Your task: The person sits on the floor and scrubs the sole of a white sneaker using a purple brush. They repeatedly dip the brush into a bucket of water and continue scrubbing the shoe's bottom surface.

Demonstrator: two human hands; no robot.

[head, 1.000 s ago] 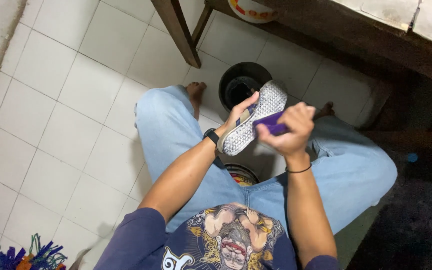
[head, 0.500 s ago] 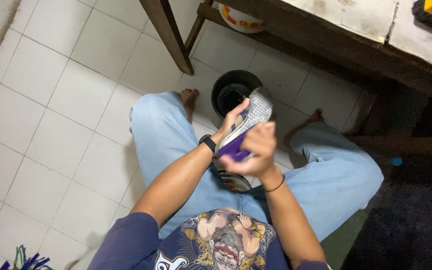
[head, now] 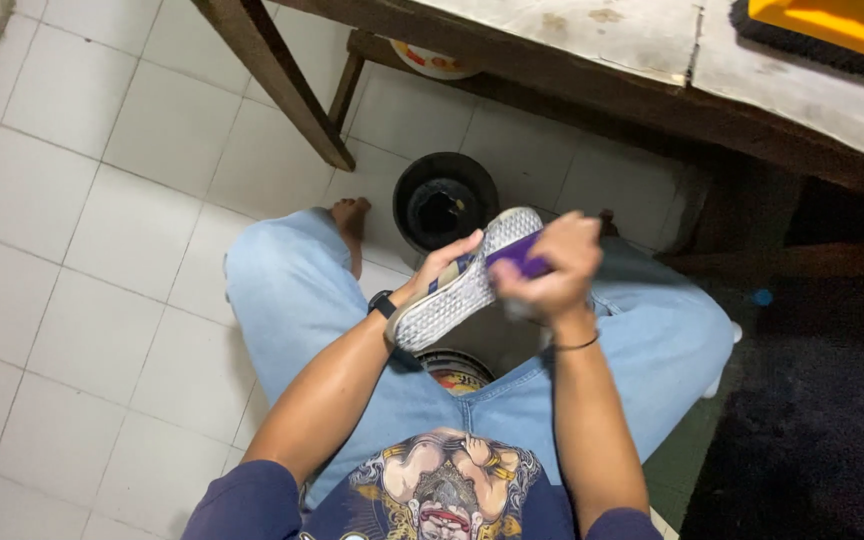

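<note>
A shoe (head: 457,295) with a pale textured sole is turned sole-up over my lap. My left hand (head: 444,265) grips its side, fingers wrapped around the upper; a dark watch sits on that wrist. My right hand (head: 552,268) is closed on a purple brush (head: 518,253) pressed against the sole near the toe end. A thin black band circles my right wrist. I sit with legs in light blue jeans (head: 302,300), one bare foot (head: 352,215) on the tiled floor.
A black round container (head: 444,200) stands on the white tiles just beyond my knees. A wooden table (head: 652,50) with slanted legs (head: 282,80) spans the top; a yellow object (head: 842,25) lies on it. A bowl (head: 432,62) sits under the table. Dark mat at right.
My right hand with the purple brush has shifted along the sole, from the middle back toward the toe end. The camera view has tilted, showing more of the table.
</note>
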